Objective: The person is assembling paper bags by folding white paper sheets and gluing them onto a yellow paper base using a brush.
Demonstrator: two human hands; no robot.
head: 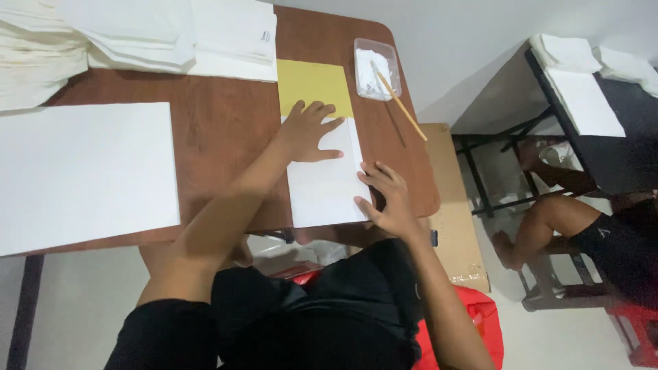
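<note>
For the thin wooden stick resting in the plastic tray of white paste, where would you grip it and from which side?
Probably grip the wooden stick on its bare lower end, which juts past the plastic tray over the table. Come from the right hand's side, since that end slants toward it; the upper tip lies in the white paste. The left hand lies flat on the white sheet.

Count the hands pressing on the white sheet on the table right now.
2: the left hand lies flat on the white sheet's upper part, by the yellow sheet; the right hand presses its right edge.
</note>
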